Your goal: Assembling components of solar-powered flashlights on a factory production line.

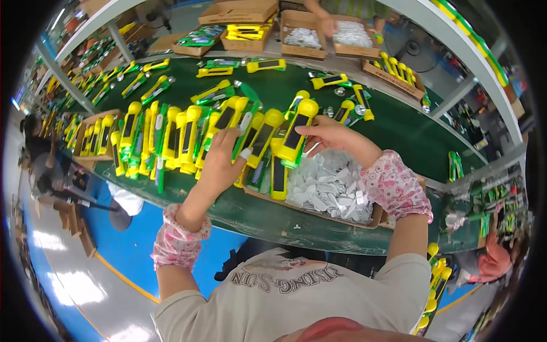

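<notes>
My right hand (337,135) grips a yellow flashlight (297,135) with a dark panel along its body, tilted over a carton (373,221). The thumb lies on its side; the other fingers are partly hidden. In that carton is a heap of small translucent white plastic pieces (329,191), with another yellow flashlight (278,179) at its left end. My left hand (216,165) rests over a dense row of yellow and green flashlights (185,137). Its thumb is apart from the fingers, and its white tip may be a cover or a small piece; I cannot tell.
The green workbench (273,219) curves across the view. More flashlights (154,88) lie scattered at its far side. Cartons of white pieces (302,37) stand beyond, where another person's hand (327,27) reaches in. A metal frame post (484,62) rises at the right.
</notes>
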A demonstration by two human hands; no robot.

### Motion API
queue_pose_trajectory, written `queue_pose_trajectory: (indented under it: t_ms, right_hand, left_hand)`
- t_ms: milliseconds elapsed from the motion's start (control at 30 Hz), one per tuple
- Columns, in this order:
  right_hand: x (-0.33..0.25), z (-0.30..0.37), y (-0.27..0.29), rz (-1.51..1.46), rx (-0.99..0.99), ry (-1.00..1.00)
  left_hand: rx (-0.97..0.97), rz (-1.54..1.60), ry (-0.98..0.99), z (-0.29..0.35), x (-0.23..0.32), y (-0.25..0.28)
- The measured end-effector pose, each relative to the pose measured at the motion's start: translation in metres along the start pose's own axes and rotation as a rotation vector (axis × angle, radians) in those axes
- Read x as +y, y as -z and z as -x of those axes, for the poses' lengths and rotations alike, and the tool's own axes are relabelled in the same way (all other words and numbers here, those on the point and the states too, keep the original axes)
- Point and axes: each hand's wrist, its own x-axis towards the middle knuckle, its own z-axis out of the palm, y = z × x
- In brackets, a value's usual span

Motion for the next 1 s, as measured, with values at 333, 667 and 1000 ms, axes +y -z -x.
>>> queue_pose_trajectory:
  t_ms: [333, 667, 1000]
  right_hand:
    - [0.035, 0.033, -0.005, 0.074, 0.122, 0.045]
    - [0.069, 0.016, 0.303, 1.149, 1.028, -0.189]
    - [0.095, -0.057, 0.385, 1.761, 0.723, 0.467]
  left_hand:
    - [-0.452, 0.035, -0.139, -0.138, -0.012, -0.066]
    - [-1.130, -0.465, 0.068, -0.263, -0.081, -0.258]
    - [-1.091, -0.360, 0.380, -0.234, -0.062, -0.279]
